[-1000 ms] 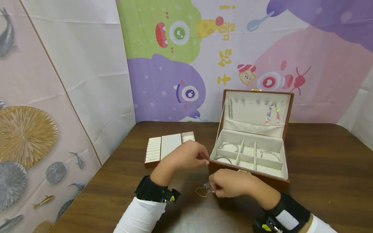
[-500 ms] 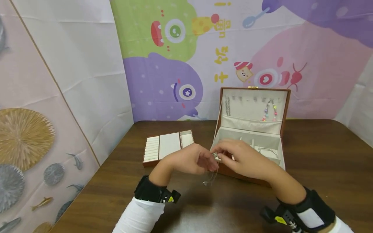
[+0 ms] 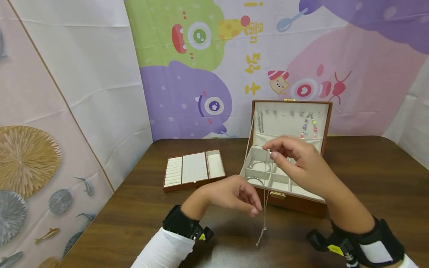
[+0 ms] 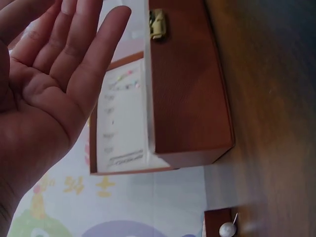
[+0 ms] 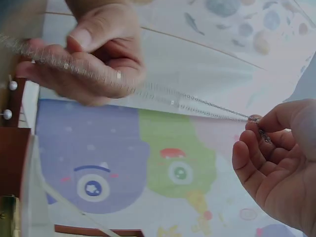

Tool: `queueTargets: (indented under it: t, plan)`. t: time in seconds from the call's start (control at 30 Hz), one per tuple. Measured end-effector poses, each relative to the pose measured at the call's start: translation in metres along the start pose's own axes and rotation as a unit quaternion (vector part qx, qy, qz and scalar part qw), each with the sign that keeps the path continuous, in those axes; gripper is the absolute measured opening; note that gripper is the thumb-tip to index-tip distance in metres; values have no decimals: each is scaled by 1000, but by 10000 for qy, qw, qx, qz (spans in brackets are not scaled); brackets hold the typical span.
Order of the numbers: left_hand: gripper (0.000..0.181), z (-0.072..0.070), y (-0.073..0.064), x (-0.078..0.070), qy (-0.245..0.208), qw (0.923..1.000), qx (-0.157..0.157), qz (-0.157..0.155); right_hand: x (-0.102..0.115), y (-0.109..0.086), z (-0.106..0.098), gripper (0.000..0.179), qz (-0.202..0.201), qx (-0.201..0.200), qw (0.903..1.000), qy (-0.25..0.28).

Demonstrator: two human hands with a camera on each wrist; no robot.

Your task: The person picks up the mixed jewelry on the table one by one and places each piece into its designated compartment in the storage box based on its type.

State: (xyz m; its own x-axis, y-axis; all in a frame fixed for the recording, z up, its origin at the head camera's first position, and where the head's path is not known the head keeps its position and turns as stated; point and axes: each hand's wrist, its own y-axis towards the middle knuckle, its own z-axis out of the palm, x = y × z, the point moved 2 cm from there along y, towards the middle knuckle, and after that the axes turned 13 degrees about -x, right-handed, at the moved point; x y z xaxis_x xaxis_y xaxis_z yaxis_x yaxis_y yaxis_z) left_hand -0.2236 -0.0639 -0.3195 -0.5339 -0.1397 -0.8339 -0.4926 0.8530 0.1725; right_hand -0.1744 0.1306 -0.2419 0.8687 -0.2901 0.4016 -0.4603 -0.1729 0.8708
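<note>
My right hand (image 3: 301,163) is raised over the jewelry box (image 3: 296,205) and pinches a silver chain necklace (image 3: 264,212) between thumb and index finger. The necklace hangs down in front of the box in a long loop, with a small clustered end at the bottom; in the right wrist view, a short bit of chain dangles at the pinching fingertips (image 5: 261,121). My left hand (image 3: 231,193) is beside the hanging chain, lower and to the left. Its fingers look loosely extended in the left wrist view, with nothing gripped there. My right hand covers part of the box's compartments.
Silver bangles (image 3: 259,166) lie in the left compartments. The upright lid carries a beaded necklace (image 3: 314,128) and silver chains (image 3: 260,122) on hooks. Left of the box, a brown tray (image 3: 194,167) with ring rolls rests on the wooden table (image 3: 134,212).
My right hand has lifted the necklace from the tabletop, then up and right over the box, so the chain hangs stretched. My left hand has shifted slightly right and down.
</note>
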Motion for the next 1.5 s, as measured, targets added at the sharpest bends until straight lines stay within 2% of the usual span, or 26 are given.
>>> queueTargets:
  t: [0.07,0.13,0.27,0.43,0.53,0.63,0.77,0.83,0.93,1.07,1.17,1.33,1.4,1.5]
  plan:
    - [14,2,1,0,119,9999,-45,-41,2,1,-3,33,-83,-130,9998,142]
    - [17,4,3,1,288,9993,-218,-82,4,1,-5,34,-174,-197,9994,246]
    - [22,8,7,1,486,9951,-849,-159,6,3,-9,32,-350,-247,9986,306]
    - [28,16,13,2,370,9852,-1671,-109,5,5,-13,29,-310,-263,9986,326]
    - [26,21,16,2,170,9812,-1923,-55,5,5,-14,28,-182,-245,9985,457]
    - [18,25,17,3,-7,9849,-1732,-1,5,5,-13,29,-21,-233,9947,1001]
    - [9,30,16,4,-361,9941,-1018,93,6,4,-14,31,324,-222,9815,1876]
    - [10,31,16,4,-533,9960,-703,150,7,4,-16,28,494,-233,9778,2022]
    - [13,33,15,4,-630,9967,-451,230,8,4,-20,22,752,-286,9774,1953]
    - [16,32,15,5,-673,9970,-298,252,7,5,-23,25,833,-462,9730,2102]
    - [16,31,14,7,-781,9965,-288,106,5,5,-26,31,802,-599,9705,2191]
    - [16,31,14,8,-1189,9921,-373,-125,5,5,-34,28,871,-747,9721,2047]
    - [16,31,14,7,-1486,9881,-353,-186,6,6,-37,24,833,-774,9719,2061]
    - [19,31,12,7,-2135,9762,-264,-280,7,7,-40,18,825,-821,9735,1966]
